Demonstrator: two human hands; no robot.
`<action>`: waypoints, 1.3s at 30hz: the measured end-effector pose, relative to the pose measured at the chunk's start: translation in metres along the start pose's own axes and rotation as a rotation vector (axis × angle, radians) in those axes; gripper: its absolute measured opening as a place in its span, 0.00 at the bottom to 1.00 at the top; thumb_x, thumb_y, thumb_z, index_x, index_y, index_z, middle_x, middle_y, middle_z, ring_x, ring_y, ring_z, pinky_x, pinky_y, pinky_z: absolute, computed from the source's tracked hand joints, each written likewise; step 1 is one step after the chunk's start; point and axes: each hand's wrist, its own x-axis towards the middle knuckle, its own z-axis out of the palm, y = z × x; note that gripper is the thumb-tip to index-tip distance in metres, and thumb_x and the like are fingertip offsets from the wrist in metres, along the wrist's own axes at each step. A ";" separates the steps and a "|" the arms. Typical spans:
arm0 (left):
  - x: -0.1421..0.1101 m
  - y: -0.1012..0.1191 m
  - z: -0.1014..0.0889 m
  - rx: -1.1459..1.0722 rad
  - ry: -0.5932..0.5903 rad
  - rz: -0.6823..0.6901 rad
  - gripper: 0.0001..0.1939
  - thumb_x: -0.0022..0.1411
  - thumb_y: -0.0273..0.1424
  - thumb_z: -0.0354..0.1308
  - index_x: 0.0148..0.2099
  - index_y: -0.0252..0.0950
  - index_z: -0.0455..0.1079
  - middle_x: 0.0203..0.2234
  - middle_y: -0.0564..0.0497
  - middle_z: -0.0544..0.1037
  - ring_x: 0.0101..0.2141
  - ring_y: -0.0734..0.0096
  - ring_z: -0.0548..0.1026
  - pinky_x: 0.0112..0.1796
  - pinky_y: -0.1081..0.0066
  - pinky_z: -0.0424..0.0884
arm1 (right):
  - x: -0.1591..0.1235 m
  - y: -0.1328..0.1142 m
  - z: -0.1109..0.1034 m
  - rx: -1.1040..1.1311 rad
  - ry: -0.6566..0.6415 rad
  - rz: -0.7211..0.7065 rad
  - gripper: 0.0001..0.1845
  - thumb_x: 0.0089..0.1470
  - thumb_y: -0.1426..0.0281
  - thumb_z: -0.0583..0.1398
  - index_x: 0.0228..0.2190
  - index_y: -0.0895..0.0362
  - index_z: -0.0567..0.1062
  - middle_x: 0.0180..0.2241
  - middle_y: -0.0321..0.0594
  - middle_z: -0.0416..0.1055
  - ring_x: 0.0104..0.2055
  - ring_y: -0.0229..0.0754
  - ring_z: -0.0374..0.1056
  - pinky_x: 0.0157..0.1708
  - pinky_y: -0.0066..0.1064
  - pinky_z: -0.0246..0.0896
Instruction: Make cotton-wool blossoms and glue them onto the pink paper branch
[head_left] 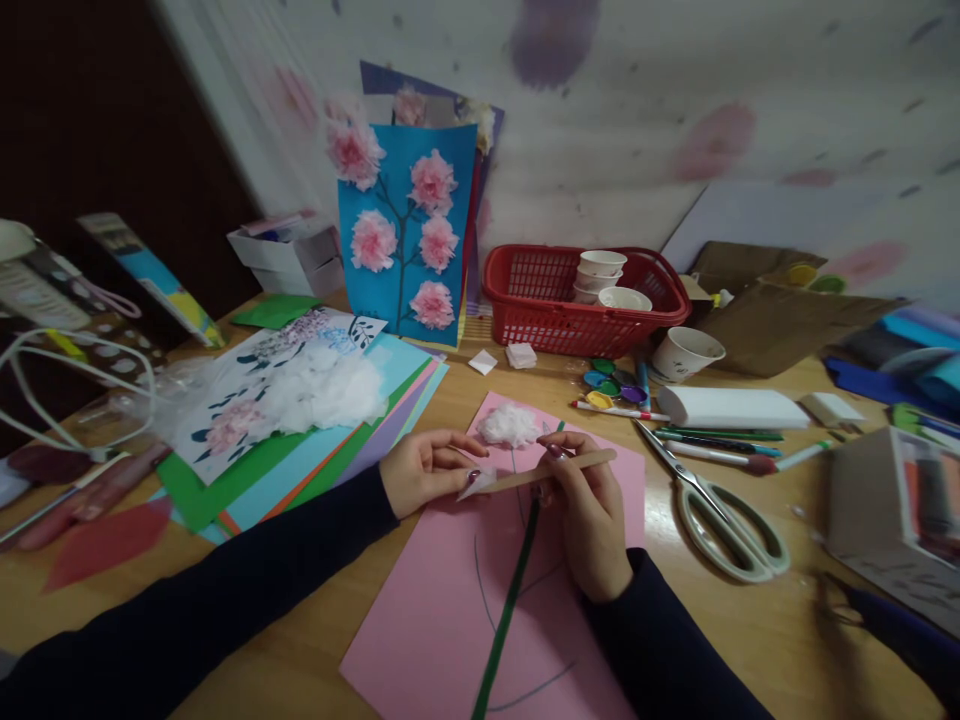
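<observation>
My left hand (435,472) pinches a small piece of white tissue paper (472,486) between thumb and finger. A flat wooden craft stick (519,479) is gripped in my right hand (591,515), its left end touching the tissue. Both hands are above a pink sheet of paper (427,610), which bears a dark green stem (511,600) and thin drawn branch lines. A fluffy white flower (508,426) sits near the top of this sheet, just beyond my fingers. The fingers of my right hand partly hide the upper stem.
Scissors (724,515) lie right of the pink sheet, near several pens and paint pots (600,398). Behind are a red basket (517,325) with paper cups and a blue flower picture (386,290). White tissue pieces (322,388) cover stacked coloured paper (225,470) on the left.
</observation>
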 end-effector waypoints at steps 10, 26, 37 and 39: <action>0.001 0.000 0.001 -0.092 -0.022 -0.077 0.23 0.37 0.31 0.71 0.37 0.32 0.69 0.24 0.47 0.79 0.24 0.65 0.78 0.28 0.69 0.72 | 0.002 0.002 -0.001 0.046 0.047 0.008 0.09 0.48 0.65 0.60 0.32 0.56 0.68 0.16 0.28 0.60 0.16 0.32 0.56 0.16 0.23 0.49; 0.001 0.004 0.000 -0.205 0.091 -0.062 0.26 0.34 0.28 0.74 0.38 0.31 0.69 0.25 0.51 0.79 0.27 0.72 0.76 0.31 0.71 0.71 | 0.000 0.001 0.001 -0.022 -0.011 -0.010 0.09 0.51 0.63 0.59 0.32 0.56 0.68 0.17 0.28 0.60 0.17 0.31 0.55 0.17 0.23 0.50; -0.001 0.001 -0.001 -0.023 0.161 0.011 0.22 0.39 0.31 0.71 0.38 0.32 0.70 0.28 0.48 0.81 0.28 0.71 0.77 0.31 0.73 0.71 | -0.002 -0.001 0.004 -0.017 -0.081 0.037 0.13 0.51 0.61 0.59 0.35 0.57 0.68 0.17 0.29 0.61 0.18 0.31 0.56 0.18 0.23 0.51; -0.002 0.001 -0.002 0.008 0.159 0.006 0.22 0.40 0.30 0.70 0.39 0.32 0.70 0.28 0.49 0.80 0.28 0.71 0.77 0.32 0.72 0.71 | -0.001 0.000 0.003 -0.005 -0.067 0.048 0.13 0.51 0.61 0.59 0.35 0.57 0.68 0.17 0.28 0.60 0.18 0.31 0.55 0.18 0.22 0.50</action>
